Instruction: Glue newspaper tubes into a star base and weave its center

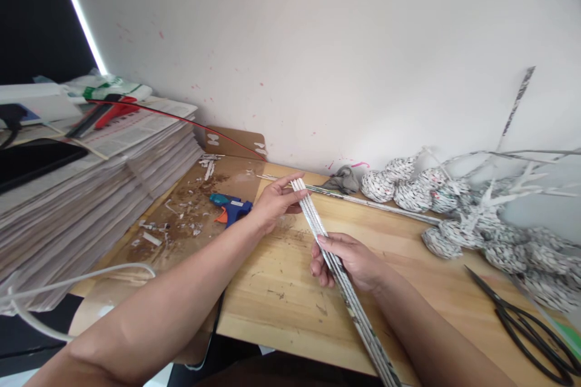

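A bundle of several thin rolled newspaper tubes (351,299) slants across the middle, its lower end running out of view at the bottom. At the top ends of the tubes, my left hand (276,202) is closed, thumb and fingers pinching them side by side. Lower down, my right hand (345,260) wraps round the same bundle with the thumb on top. Behind my left hand a blue hot glue gun (233,210) with an orange trigger lies on the stained cardboard.
Woven newspaper pieces (417,187) stand along the wall at right, loose tube ends sticking out. Black scissors (521,326) lie at the right front. More rolled tubes (385,208) lie along the back. Stacked newspapers (149,175) rise at left, bearing a red-handled tool (113,112) and a phone (40,160).
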A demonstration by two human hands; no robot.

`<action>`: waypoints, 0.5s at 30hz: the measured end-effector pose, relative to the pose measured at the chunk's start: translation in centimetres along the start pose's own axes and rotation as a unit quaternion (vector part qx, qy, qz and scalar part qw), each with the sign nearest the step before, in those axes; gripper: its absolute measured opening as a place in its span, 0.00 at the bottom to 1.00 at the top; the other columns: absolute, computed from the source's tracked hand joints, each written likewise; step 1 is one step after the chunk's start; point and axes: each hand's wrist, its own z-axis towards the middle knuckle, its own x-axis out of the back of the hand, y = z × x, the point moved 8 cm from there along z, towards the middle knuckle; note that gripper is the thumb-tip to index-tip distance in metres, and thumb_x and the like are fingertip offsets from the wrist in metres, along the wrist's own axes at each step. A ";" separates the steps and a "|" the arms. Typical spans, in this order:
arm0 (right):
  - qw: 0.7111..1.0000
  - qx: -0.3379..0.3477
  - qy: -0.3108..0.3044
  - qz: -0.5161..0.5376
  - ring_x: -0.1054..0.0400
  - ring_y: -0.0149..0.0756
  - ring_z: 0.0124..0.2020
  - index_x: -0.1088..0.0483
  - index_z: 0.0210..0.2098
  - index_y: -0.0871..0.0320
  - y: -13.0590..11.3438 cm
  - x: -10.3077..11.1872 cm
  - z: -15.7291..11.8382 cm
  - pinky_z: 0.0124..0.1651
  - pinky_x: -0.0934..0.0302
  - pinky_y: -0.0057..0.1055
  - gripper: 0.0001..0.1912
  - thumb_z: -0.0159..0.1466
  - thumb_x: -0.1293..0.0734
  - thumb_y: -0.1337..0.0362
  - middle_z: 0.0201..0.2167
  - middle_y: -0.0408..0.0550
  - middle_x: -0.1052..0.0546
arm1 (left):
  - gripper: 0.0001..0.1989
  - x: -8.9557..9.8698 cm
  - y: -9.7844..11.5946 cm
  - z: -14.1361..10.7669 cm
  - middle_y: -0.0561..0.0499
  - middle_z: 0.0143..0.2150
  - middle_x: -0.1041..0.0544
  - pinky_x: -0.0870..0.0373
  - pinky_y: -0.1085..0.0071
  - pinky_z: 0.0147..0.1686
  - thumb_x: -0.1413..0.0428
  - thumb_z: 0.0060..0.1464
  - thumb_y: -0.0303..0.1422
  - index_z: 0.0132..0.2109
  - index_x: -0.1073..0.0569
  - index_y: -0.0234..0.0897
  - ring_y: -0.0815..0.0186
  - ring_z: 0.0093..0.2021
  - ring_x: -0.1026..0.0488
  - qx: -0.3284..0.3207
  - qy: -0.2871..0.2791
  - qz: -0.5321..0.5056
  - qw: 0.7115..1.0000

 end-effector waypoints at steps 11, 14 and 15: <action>1.000 0.004 -0.001 0.008 0.29 0.32 0.18 0.31 0.32 0.63 0.0 0.0 0.1 0.20 0.38 0.24 0.18 0.62 0.35 0.51 0.23 0.49 0.22 | 0.29 0.4 0.1 0.2 0.46 0.40 0.21 0.26 0.73 0.33 0.33 0.43 0.35 0.54 0.27 0.38 0.68 0.34 0.24 -0.003 0.014 -0.007 1.000; 1.000 0.007 0.004 0.010 0.29 0.32 0.18 0.31 0.32 0.62 -0.2 0.0 0.0 0.20 0.38 0.24 0.18 0.62 0.35 0.51 0.22 0.49 0.22 | 0.29 0.6 0.1 0.2 0.47 0.40 0.21 0.25 0.72 0.34 0.34 0.44 0.35 0.55 0.29 0.39 0.68 0.33 0.24 0.001 0.027 -0.009 1.000; 1.000 0.008 0.006 0.011 0.29 0.31 0.18 0.31 0.32 0.62 -0.3 0.1 0.0 0.20 0.38 0.24 0.18 0.62 0.35 0.51 0.22 0.49 0.22 | 0.29 0.6 0.1 0.1 0.47 0.40 0.21 0.25 0.71 0.34 0.34 0.44 0.35 0.55 0.29 0.39 0.69 0.32 0.24 0.007 0.030 -0.014 0.999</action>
